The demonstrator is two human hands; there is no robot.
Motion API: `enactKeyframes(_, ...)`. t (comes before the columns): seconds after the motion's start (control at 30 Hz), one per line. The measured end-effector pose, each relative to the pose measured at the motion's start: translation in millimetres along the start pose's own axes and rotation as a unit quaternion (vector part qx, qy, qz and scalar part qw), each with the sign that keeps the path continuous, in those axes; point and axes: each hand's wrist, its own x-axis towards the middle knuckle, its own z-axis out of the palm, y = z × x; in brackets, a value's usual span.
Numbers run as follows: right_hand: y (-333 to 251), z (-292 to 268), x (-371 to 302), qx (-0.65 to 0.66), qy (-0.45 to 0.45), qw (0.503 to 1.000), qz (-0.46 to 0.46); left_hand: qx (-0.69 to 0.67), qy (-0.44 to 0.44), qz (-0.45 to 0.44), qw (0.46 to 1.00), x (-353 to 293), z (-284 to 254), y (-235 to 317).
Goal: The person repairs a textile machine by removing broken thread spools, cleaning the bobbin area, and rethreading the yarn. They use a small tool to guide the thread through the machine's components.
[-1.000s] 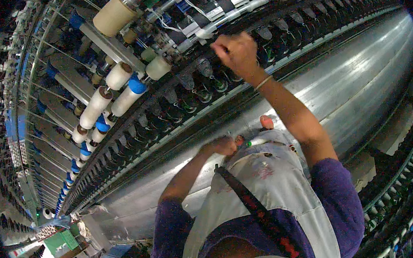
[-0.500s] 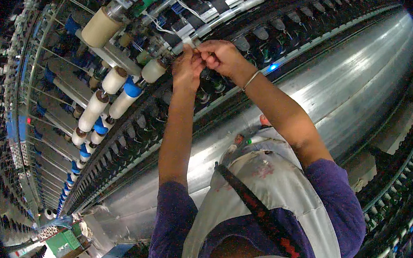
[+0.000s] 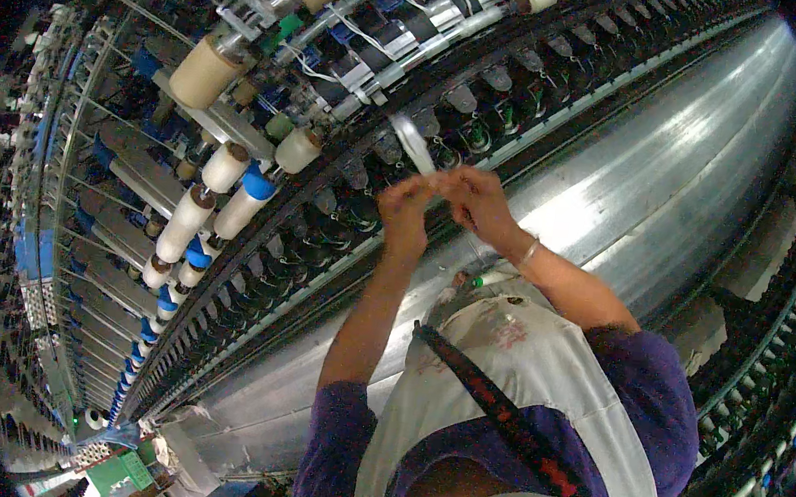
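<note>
Since half a second ago, both hands are being brought down from the machine's upper rollers toward the body, and a slender, whitish, elongated piece (image 3: pixel 412 143) is being exposed to view. This piece, blurred, is being held out just beyond the fingertips, pointing up and leftward from them; whether it is being gripped by one hand or both cannot be told. The left hand (image 3: pixel 406 209) is being kept partly closed, fingers bent inward; the right hand (image 3: pixel 481 204) is being kept loosely curled, its fingertips meeting the left's. Beyond the hands, a row of grey, rounded, tongue-shaped plates (image 3: pixel 455 102) is being partly overlapped by the piece. Up and left of the left hand, a cream cylindrical spool (image 3: pixel 298 151) is being carried by the machine. Right of the right hand, a long, polished, silver metal panel (image 3: pixel 605 187) is being lit brightly. Nearer the body than both hands, a stained white cloth apron (image 3: pixel 511 365) is being worn.
</note>
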Motion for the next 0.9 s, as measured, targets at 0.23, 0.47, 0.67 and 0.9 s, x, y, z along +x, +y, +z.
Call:
enactKeyframes(0.23, 15.6, -55.0, -12.7, -0.393, 0.126, 0.829, -0.377, -0.003, -0.174, -0.178, 0.968, -49.2, -52.5, -108.9)
enactKeyframes(0.47, -54.9, 18.8, 96.0, -0.561, 0.132, 0.579, -0.577, 0.666, -0.347, 0.308, 0.584, -107.4, -94.2, -224.0)
enactKeyframes(0.67, -92.7, 7.7, 114.8, -0.631, 0.136, 0.491, -0.585, 0.646, -0.394, 0.016, 0.653, -113.2, -110.0, -218.4)
enactKeyframes(0.9, -61.5, -34.0, 110.1, -0.13, 0.174, 0.903, -0.37, 0.267, -0.28, -0.134, 0.912, -42.0, -34.9, -91.9)
